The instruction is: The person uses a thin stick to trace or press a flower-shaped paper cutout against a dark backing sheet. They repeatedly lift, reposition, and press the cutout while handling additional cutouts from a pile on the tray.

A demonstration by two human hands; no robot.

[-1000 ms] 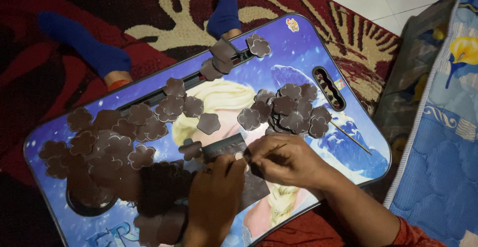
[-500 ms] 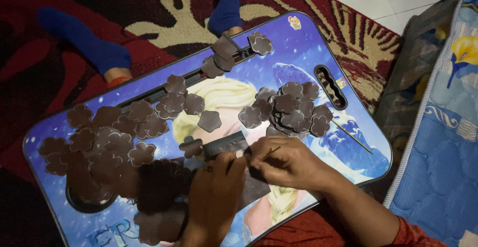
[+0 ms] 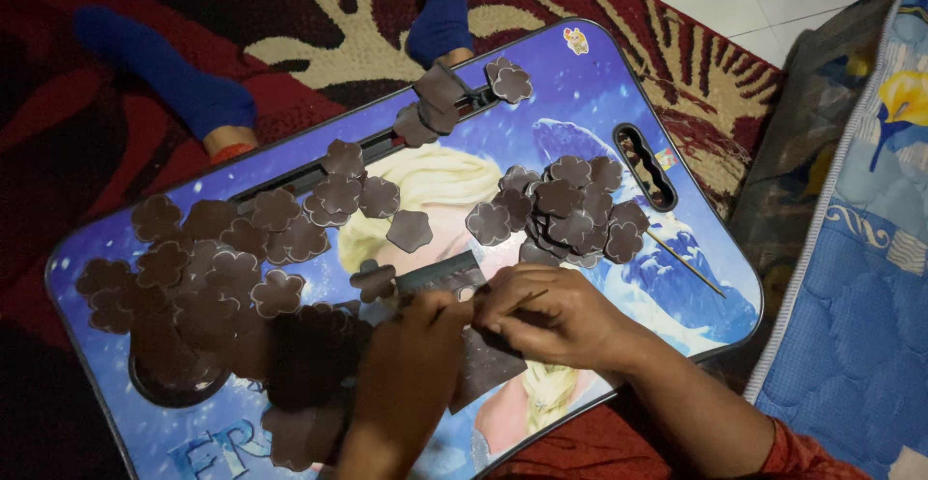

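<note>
My left hand (image 3: 401, 374) and my right hand (image 3: 561, 318) meet over the near middle of a blue picture-printed lap board (image 3: 599, 84). The left fingers pinch a dark brown strip (image 3: 440, 275) lying on the board. A thin wooden stick (image 3: 532, 298) is pinched in my right hand, its end next to the strip. Under both hands lies a larger brown sheet (image 3: 488, 364). Several brown flower-shaped cutouts lie in a heap (image 3: 570, 209) just beyond my right hand. More of them are spread at the left (image 3: 208, 267).
A second thin stick (image 3: 688, 264) lies on the board's right side, near its handle slot (image 3: 645, 164). Two feet in blue socks (image 3: 164, 88) (image 3: 440, 16) rest on the red patterned carpet (image 3: 319, 50) beyond the board. A blue quilt (image 3: 870, 277) is at the right.
Both hands stay at the same spot on the board. The fingers have shifted only slightly around the strip and the stick.
</note>
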